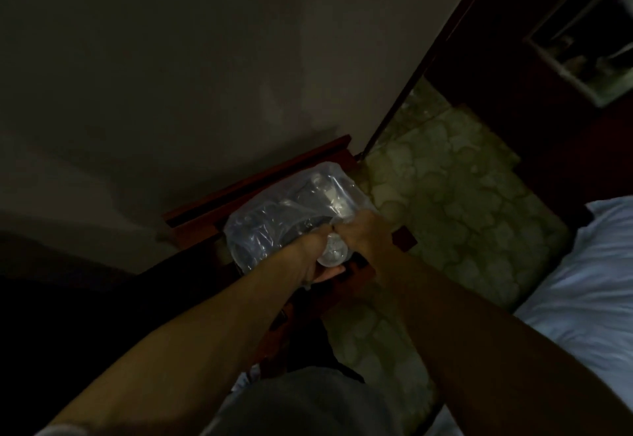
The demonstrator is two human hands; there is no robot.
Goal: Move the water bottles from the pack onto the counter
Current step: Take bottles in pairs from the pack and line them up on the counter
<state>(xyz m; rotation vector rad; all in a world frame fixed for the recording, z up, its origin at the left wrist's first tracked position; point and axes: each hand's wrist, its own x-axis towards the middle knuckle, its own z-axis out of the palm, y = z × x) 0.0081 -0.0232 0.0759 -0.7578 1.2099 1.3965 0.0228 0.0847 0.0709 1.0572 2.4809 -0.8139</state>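
Observation:
A pack of water bottles wrapped in clear plastic film [284, 209] lies on a dark red wooden counter [205, 216] against the wall. The bottom of one clear bottle [331, 253] shows at the pack's near end, between my two hands. My left hand [313, 254] grips the film and the bottle from the left and below. Just to the right, my right hand [361, 233] pinches the torn film at the pack's near edge. The scene is dim, so the other bottles inside the wrap are hard to make out.
A pale wall rises behind the counter. To the right lies patterned greenish floor [462, 196], then a bed with white bedding [589, 281]. A dark door frame [445, 41] and a framed picture or mirror [589, 41] are at the upper right.

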